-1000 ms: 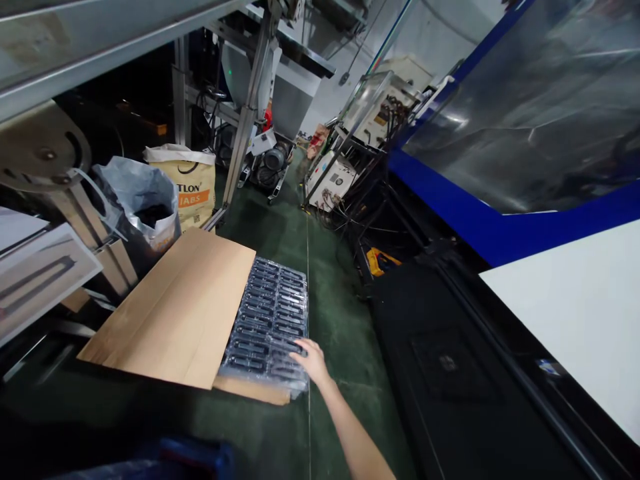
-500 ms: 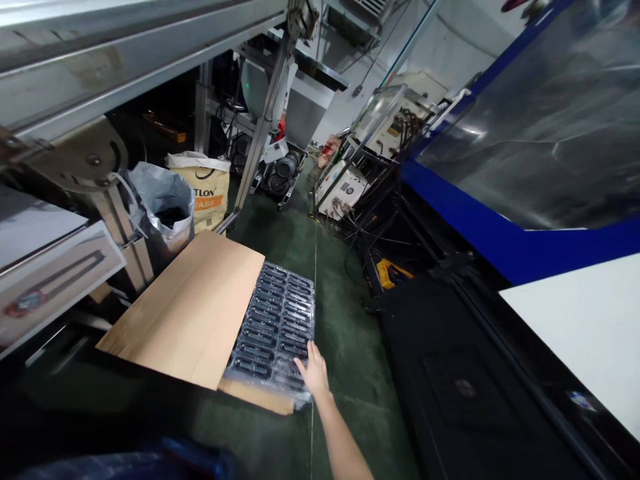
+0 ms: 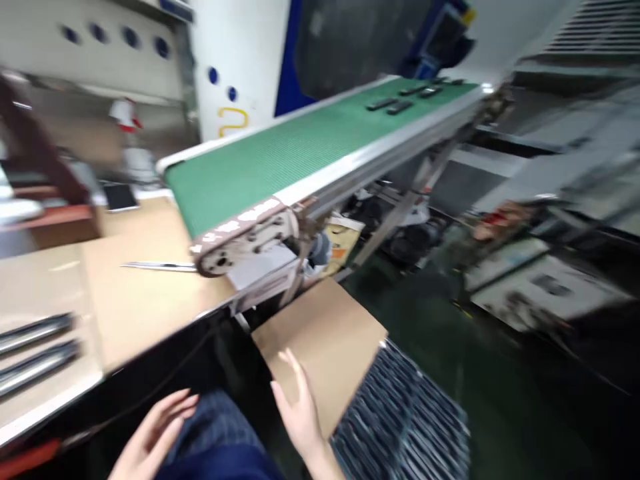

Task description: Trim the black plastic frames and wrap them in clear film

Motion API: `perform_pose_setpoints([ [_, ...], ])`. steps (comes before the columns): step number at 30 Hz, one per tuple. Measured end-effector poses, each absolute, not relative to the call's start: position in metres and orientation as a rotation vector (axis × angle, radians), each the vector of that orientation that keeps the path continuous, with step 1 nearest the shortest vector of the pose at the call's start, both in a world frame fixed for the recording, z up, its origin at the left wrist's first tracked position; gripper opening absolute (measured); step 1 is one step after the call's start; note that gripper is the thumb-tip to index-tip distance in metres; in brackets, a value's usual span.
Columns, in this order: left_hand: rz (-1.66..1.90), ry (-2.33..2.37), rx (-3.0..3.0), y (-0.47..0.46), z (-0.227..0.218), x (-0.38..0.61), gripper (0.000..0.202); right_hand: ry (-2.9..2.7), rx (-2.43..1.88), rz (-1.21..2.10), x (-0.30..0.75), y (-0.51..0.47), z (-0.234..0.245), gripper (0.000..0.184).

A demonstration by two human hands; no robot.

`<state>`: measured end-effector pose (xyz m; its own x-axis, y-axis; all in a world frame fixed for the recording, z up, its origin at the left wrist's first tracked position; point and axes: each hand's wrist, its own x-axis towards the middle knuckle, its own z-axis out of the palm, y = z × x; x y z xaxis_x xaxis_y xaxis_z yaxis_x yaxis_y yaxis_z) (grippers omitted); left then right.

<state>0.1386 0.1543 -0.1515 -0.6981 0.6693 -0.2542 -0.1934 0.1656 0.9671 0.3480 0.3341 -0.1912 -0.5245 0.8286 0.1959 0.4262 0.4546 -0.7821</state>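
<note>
My right hand (image 3: 297, 410) hangs open over the near edge of a brown cardboard sheet (image 3: 323, 340), fingers spread, holding nothing. To its right lies a clear plastic tray of dark parts (image 3: 407, 427), partly under the cardboard. My left hand (image 3: 153, 433) is open too, low at the left beside my blue-trousered knee (image 3: 217, 437), below the edge of the cardboard-covered table (image 3: 135, 293). The picture is smeared by motion.
A green conveyor belt (image 3: 300, 150) carrying a few dark parts (image 3: 400, 103) runs from upper right to its roller end above the table. Dark strips (image 3: 33, 350) lie on the table at left. Blurred machines and cables stand at right on the green floor (image 3: 500, 400).
The view has swung sharply to the left, and the table and conveyor have come into sight. My right hand has left the tray's corner and drawn back near my knee. My left hand has appeared.
</note>
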Motion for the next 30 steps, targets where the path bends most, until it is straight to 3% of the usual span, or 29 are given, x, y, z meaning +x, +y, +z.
perform_pose_setpoints([
  [4,1.754,1.758,0.405,0.137,-0.146,0.125,0.050,-2.362,-0.093,1.149,0.200,0.302,-0.071,0.048],
  [7,1.818,1.752,0.378,0.115,-0.146,0.111,0.050,-2.578,0.193,1.184,0.123,0.291,-0.028,0.057],
  [13,1.927,1.782,0.262,0.074,-0.157,0.077,0.046,-2.715,0.260,1.352,0.068,0.295,-0.022,0.049],
  [20,1.950,1.697,0.247,0.072,-0.158,0.062,0.046,-2.419,0.028,2.045,0.127,0.293,-0.022,0.045],
  [27,1.948,1.599,0.272,0.088,-0.136,0.095,0.049,-2.414,-0.126,1.967,0.199,0.293,-0.027,0.041],
  [30,1.957,1.610,0.295,0.098,-0.114,0.113,0.047,-2.561,-0.165,1.739,0.217,0.295,-0.028,0.056],
])
